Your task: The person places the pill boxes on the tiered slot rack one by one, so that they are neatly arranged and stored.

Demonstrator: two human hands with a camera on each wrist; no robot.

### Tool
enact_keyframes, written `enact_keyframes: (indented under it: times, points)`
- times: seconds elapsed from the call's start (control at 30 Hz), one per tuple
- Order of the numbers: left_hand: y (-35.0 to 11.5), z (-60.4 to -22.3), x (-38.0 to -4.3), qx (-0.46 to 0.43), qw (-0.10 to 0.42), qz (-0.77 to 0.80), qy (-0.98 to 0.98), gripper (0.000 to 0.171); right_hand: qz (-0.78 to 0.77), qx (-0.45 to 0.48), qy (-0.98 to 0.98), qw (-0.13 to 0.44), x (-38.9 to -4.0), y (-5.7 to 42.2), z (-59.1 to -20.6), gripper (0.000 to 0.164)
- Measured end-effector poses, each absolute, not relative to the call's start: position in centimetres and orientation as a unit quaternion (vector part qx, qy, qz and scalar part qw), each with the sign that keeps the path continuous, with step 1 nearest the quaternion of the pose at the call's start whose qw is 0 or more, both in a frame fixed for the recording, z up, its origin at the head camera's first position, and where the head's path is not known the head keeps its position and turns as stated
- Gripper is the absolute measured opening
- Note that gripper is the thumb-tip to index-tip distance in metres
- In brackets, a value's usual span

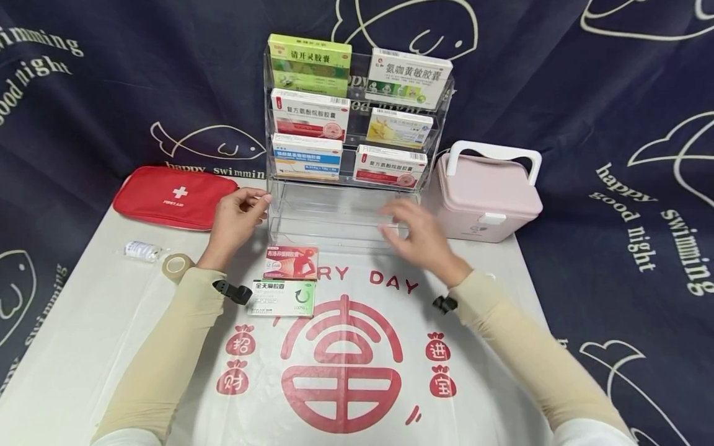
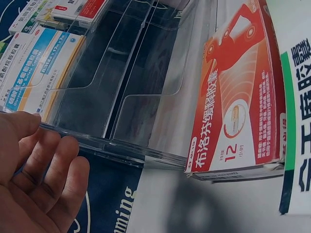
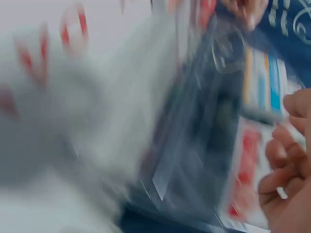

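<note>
A clear acrylic display rack (image 1: 340,214) stands at the back of the table, with medicine boxes in its upper three tiers. My left hand (image 1: 237,220) is at the rack's left edge, fingers loosely bent and fingertips right beside the side panel. In the left wrist view its thumb lies close to a blue and white box (image 2: 41,68). On the right, my right hand (image 1: 418,238), blurred, is in front of the lowest tier with its fingers spread and nothing in them. A red ibuprofen box (image 1: 291,262) and a white and green capsule box (image 1: 282,298) lie before the rack.
To the left are a red first-aid pouch (image 1: 175,197), a tape roll (image 1: 177,266) and a small wrapped white roll (image 1: 142,251). A pink case (image 1: 485,198) with a white handle stands right of the rack. Dark printed cloth (image 1: 212,80) hangs behind.
</note>
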State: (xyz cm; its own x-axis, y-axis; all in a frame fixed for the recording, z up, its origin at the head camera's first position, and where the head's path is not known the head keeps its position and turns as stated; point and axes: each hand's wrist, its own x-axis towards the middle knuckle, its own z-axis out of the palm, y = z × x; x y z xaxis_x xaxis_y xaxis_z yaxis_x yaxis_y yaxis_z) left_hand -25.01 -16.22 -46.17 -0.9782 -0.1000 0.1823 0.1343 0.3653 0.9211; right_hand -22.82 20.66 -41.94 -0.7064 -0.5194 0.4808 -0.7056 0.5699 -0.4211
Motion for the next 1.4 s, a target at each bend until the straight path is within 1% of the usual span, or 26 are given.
enact_keyframes:
  times: [0.13,0.2,0.27,0.37,0.57,0.83,1.17,1.4]
  points:
    - [-16.2,-46.1,-25.1,-0.008,0.105,-0.56,-0.822,0.031,0.341,0.35,-0.872,0.011,-20.4,18.2,-45.6,0.026]
    - [-16.2,-46.2,-25.1,-0.007,0.105,-0.56,-0.822,0.031,0.344,0.354,-0.868,-0.048,-19.4,17.2,-47.0,0.027]
    - [-16.2,-46.2,-25.1,-0.008,0.105,-0.562,-0.82,0.031,0.342,0.359,-0.864,-0.084,-18.6,16.5,-48.1,0.03]
    - [-16.1,-46.2,-25.2,-0.009,0.104,-0.565,-0.819,0.032,0.335,0.362,-0.863,-0.108,-17.7,15.4,-48.9,0.036]
    - [-16.1,-46.1,-25.1,-0.005,0.107,-0.566,-0.817,0.03,0.286,0.35,-0.886,-0.108,-16.9,13.1,-49.6,0.044]
    - [-16.2,-46.3,-25.1,-0.009,0.106,-0.567,-0.817,0.031,0.2,0.336,-0.919,-0.056,-15.5,10.9,-50.6,0.046]
    - [-16.2,-46.2,-25.1,-0.015,0.111,-0.572,-0.813,0.031,0.216,0.316,-0.922,-0.052,-15.1,10.4,-51.1,0.048]
    - [-16.3,-46.4,-25.0,-0.018,0.109,-0.572,-0.813,0.03,0.213,0.311,-0.925,-0.049,-15.1,9.7,-51.6,0.052]
